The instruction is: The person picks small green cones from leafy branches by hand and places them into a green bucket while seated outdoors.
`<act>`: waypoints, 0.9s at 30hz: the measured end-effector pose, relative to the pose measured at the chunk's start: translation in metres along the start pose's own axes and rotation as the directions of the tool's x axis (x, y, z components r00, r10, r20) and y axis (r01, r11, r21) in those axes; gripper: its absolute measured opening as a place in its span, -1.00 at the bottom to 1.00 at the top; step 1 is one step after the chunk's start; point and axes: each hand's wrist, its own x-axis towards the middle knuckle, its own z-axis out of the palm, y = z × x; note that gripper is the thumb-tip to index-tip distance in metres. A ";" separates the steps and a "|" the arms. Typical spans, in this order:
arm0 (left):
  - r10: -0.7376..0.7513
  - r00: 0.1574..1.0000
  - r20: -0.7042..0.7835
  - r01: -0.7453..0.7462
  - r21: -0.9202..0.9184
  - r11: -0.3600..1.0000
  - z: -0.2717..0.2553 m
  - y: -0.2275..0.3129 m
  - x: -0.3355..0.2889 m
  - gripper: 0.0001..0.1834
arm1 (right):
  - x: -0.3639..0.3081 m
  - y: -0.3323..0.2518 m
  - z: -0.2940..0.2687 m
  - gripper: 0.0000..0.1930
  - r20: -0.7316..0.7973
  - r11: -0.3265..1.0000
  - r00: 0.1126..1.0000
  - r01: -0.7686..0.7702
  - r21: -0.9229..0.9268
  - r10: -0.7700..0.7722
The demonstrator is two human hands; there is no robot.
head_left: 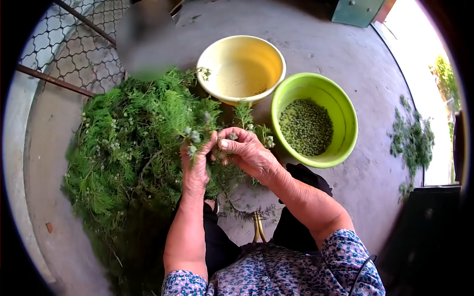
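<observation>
Both my hands meet in front of me over a heap of cut evergreen branches [133,128]. My left hand [196,160] is closed round a sprig [192,140] that carries pale blue-green cones. Close beside it, my right hand [247,150] pinches with thumb and forefinger at a small green cone [233,136]; more of the foliage shows behind its fingers. A bright green basin [348,118] to the right holds many small green cones [306,126]. Beyond my hands stands a yellow basin [242,38] with a few bits on its bottom.
A wire mesh panel [84,59] with rusty bars rises at the far left. Some loose sprigs [412,140] lie on the grey floor [365,74] at the right. A green metal box [356,11] stands at the back right. Something grey and blurred hangs over the heap's far side.
</observation>
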 end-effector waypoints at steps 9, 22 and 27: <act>-0.008 1.000 0.016 0.007 0.065 0.998 -0.004 -0.004 -0.006 -0.85 | -0.005 -0.015 0.003 -0.92 -0.247 0.999 0.968 0.040 -0.036 -0.047; 0.173 0.984 0.045 -0.179 0.232 0.956 -0.001 -0.020 -0.009 -0.85 | -0.001 -0.030 0.010 -0.85 -0.140 0.794 0.960 0.115 -0.597 -0.244; -0.032 0.998 0.046 0.032 -0.004 0.999 -0.007 -0.010 -0.009 -0.78 | 0.000 -0.030 0.000 -0.95 -0.083 0.940 0.996 0.006 -0.340 -0.036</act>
